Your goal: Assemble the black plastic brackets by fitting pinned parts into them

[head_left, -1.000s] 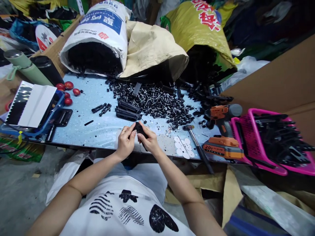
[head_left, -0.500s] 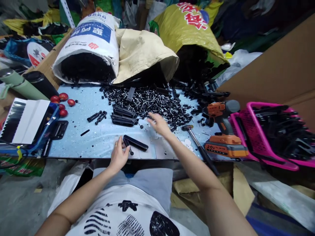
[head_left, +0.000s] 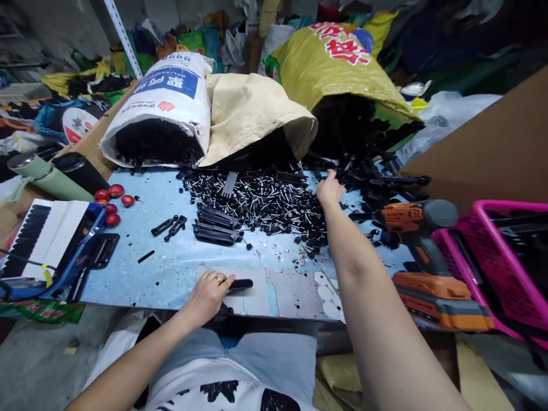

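Note:
My left hand (head_left: 209,295) is closed around a long black plastic bar (head_left: 242,284) at the table's front edge. One rounded end sticks out past the fingers; the rest is covered. A small dark end piece (head_left: 226,309) shows under the hand. My right hand (head_left: 330,189) is stretched to the back right, its fingers bent at the edge of a heap of black plastic parts (head_left: 377,177). What its fingertips hold, if anything, is hidden. Between the hands and the sacks spreads a pile of small black pieces with metal pins (head_left: 269,202).
Stacked black bars (head_left: 216,225) and two short black links (head_left: 175,227) lie left of centre. At the right are an orange cordless drill (head_left: 422,240) and a pink basket (head_left: 492,228). White (head_left: 171,85), beige (head_left: 252,108) and yellow sacks (head_left: 325,63) line the back.
My right hand has moved from the middle of the pin pile to the parts at the back right. My left hand has closed over the black bar. The view has tilted up.

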Demonstrator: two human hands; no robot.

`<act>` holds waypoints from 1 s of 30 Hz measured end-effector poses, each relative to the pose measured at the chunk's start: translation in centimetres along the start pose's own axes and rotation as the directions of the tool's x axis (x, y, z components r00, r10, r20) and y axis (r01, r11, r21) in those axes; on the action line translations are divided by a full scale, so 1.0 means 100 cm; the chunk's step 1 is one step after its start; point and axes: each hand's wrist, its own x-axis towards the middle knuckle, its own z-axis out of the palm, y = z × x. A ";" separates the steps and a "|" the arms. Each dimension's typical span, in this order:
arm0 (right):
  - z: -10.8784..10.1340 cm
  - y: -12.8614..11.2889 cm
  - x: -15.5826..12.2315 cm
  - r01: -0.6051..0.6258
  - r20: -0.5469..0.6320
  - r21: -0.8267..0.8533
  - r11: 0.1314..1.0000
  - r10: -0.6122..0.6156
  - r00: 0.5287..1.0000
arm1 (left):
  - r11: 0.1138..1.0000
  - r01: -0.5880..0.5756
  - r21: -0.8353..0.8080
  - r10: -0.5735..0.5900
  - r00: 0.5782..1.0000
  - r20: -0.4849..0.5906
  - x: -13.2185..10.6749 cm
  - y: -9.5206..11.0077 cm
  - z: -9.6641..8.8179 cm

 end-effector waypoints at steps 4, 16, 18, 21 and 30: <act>-0.048 0.003 -0.020 0.132 -0.159 0.028 0.991 -0.126 0.979 | 0.996 0.067 -0.052 -0.065 0.997 0.039 -0.005 -0.001 -0.013; -0.106 -0.037 -0.293 0.281 -0.063 0.904 0.323 -0.549 0.833 | 0.894 -0.024 -0.447 -0.113 0.954 -0.277 0.043 0.062 -0.016; -0.083 -0.031 -0.311 0.206 -0.018 0.933 0.295 -0.533 0.846 | 0.885 0.030 -0.465 -0.134 0.972 -0.193 0.038 0.060 -0.008; -0.067 -0.005 -0.313 0.321 0.070 0.833 0.450 -0.661 0.747 | 0.953 0.114 -0.281 -0.104 0.993 0.051 0.031 0.041 -0.004; -0.064 0.024 -0.314 0.905 0.584 0.122 0.407 -0.767 0.266 | 0.994 0.041 -0.102 -0.006 0.947 0.323 0.030 0.021 -0.011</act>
